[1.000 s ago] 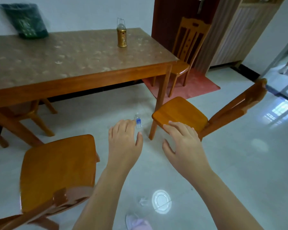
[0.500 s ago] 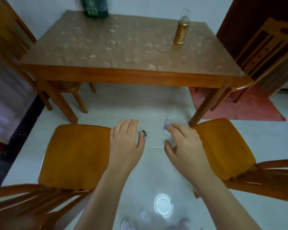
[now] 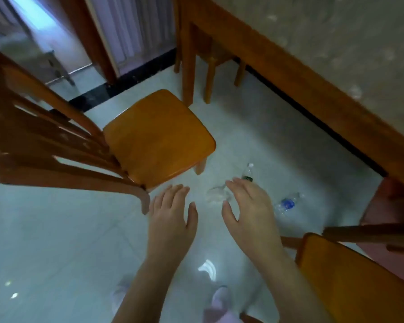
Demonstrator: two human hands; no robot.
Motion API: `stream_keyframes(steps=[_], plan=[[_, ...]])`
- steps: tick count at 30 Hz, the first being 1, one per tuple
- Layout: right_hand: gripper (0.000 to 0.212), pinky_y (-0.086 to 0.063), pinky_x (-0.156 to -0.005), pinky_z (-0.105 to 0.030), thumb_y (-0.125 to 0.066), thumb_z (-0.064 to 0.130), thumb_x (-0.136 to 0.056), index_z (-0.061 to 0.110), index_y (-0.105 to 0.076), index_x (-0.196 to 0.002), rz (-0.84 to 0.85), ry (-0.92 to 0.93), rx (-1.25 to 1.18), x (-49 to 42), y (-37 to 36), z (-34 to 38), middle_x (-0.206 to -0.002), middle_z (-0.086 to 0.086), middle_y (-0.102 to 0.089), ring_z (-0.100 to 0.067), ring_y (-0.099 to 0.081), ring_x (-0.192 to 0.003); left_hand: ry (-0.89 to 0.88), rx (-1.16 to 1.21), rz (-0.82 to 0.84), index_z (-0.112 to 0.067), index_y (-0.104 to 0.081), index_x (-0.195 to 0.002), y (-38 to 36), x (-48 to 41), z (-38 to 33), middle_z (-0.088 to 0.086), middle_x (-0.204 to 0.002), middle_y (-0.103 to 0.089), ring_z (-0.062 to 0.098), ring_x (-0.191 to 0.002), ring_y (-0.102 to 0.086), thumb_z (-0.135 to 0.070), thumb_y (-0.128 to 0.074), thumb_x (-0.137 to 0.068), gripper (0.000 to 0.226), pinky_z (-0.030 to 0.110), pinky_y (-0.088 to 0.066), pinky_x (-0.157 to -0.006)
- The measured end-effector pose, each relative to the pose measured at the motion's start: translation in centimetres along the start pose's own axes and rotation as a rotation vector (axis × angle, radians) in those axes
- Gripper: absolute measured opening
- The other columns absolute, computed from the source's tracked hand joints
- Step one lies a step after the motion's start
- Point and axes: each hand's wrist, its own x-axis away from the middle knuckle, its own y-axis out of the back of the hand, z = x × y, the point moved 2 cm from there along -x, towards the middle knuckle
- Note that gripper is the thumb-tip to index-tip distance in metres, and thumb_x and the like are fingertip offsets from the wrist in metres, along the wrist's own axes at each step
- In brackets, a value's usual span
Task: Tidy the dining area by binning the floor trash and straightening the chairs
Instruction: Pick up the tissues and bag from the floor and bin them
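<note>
**Floor trash (image 3: 216,195): three pieces on the tile, both hands empty**

1. Location. The trash lies on the floor (image 3: 56,241) in the gap between two chairs, just short of the table's near edge.
   - Green-label bottle (image 3: 248,172): clear plastic, white cap, near the front leg of the left chair (image 3: 159,136). The right fingertips overlap its lower end in this view.
   - Crumpled clear plastic (image 3: 217,197): thin and shapeless, between the two hands as seen. Motion blur hides its exact form.
   - Blue-label bottle (image 3: 287,203): clear plastic, lying on its side, to the right of the right hand.

2. Hands. The left hand (image 3: 170,217) and right hand (image 3: 250,210) are held palm-down above the floor, fingers straight and slightly spread. Neither holds anything.

3. Materials. Both chairs are glossy orange-brown wood with flat, rounded-corner seats. The left chair has a slatted back and is angled away from the table. The right chair (image 3: 350,287) shows its seat and one rail. The table (image 3: 313,96) has a wooden frame and a mottled, shiny top covering. The floor is pale, reflective tile.

4. Clearance. Open tile lies to the left and below. A red mat (image 3: 392,210) borders the right side. A black strip runs along the floor beneath the table's far side.
</note>
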Motion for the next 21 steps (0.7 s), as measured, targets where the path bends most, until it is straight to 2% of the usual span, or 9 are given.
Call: stream_keyframes(steps=[4,7,12,15,18,21], plan=[[0.036,-0.046,-0.092,-0.050,-0.053,0.025,-0.081,0.008,-0.062,-0.112,0.070,0.048,-0.051,2.2,-6.3,-2.9,-0.113,-0.013,-0.065,-0.030,-0.059,-0.106,0.064,-0.058,0.061,-0.006,-0.062,-0.113,-4.8,3.1,4.5,0.013,-0.114,-0.065,0.032,-0.113,-0.056,-0.019,-0.055,-0.083,0.033,0.057,-0.045,-0.092],[0.036,-0.047,-0.091,-0.051,-0.051,0.025,-0.080,0.007,-0.063,-0.110,0.092,0.092,-0.060,4.0,-12.2,-4.8,-0.111,-0.012,-0.066,-0.030,-0.060,-0.104,0.069,-0.087,0.068,-0.006,-0.063,-0.113,-9.1,5.1,8.4,0.012,-0.114,-0.066,0.032,-0.112,-0.056,-0.020,-0.053,-0.083,0.034,0.055,-0.045,-0.093],[0.044,-0.045,-0.089,-0.050,-0.037,0.032,-0.081,0.009,-0.065,-0.105,0.115,0.205,0.008,6.8,-23.0,-6.7,-0.108,-0.010,-0.068,-0.028,-0.062,-0.102,0.065,-0.150,0.059,-0.004,-0.065,-0.108,-17.5,9.2,16.1,0.014,-0.109,-0.067,0.034,-0.108,-0.059,-0.018,-0.055,-0.079,0.034,0.054,-0.047,-0.090],[0.042,-0.045,-0.089,-0.051,-0.038,0.030,-0.080,0.009,-0.066,-0.103,0.139,0.307,0.008,8.4,-29.5,-8.4,-0.106,-0.009,-0.068,-0.027,-0.063,-0.100,0.123,-0.178,0.077,-0.005,-0.064,-0.106,-22.3,12.0,21.7,0.015,-0.108,-0.067,0.036,-0.106,-0.060,-0.022,-0.051,-0.081,0.034,0.055,-0.047,-0.088],[0.039,-0.046,-0.089,-0.050,-0.042,0.029,-0.078,0.009,-0.066,-0.102,0.188,0.404,0.026,9.6,-35.8,-10.8,-0.104,-0.009,-0.067,-0.028,-0.062,-0.099,0.190,-0.191,0.087,-0.005,-0.065,-0.105,-26.8,14.7,26.8,0.013,-0.107,-0.067,0.035,-0.104,-0.060,-0.029,-0.040,-0.081,0.042,0.049,-0.046,-0.089],[0.040,-0.048,-0.086,-0.052,-0.042,0.029,-0.076,0.010,-0.066,-0.100,0.242,0.451,0.064,10.1,-41.6,-13.2,-0.102,-0.009,-0.068,-0.029,-0.063,-0.097,0.227,-0.181,0.078,-0.004,-0.065,-0.104,-31.4,16.9,30.9,0.013,-0.105,-0.068,0.034,-0.101,-0.062,-0.031,-0.040,-0.081,0.043,0.045,-0.046,-0.088]])
